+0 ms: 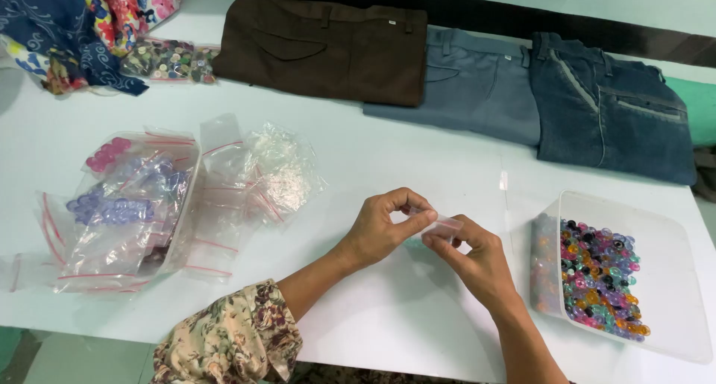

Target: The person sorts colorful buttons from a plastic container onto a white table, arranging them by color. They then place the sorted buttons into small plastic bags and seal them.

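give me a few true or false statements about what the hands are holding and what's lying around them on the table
1. Both hands pinch one small clear bag between them. True: the left hand and right hand meet on the small clear zip bag.
2. The tub on the right holds only white beads. False: the clear tub holds mixed coloured beads.
3. Three folded trousers lie along the far edge. True: brown trousers, grey-blue trousers and dark denim trousers.
4. The container on the left is bare. False: the left container is stuffed with bagged beads.
5. The patterned cloth sits at the near right. False: the patterned cloth lies far left.
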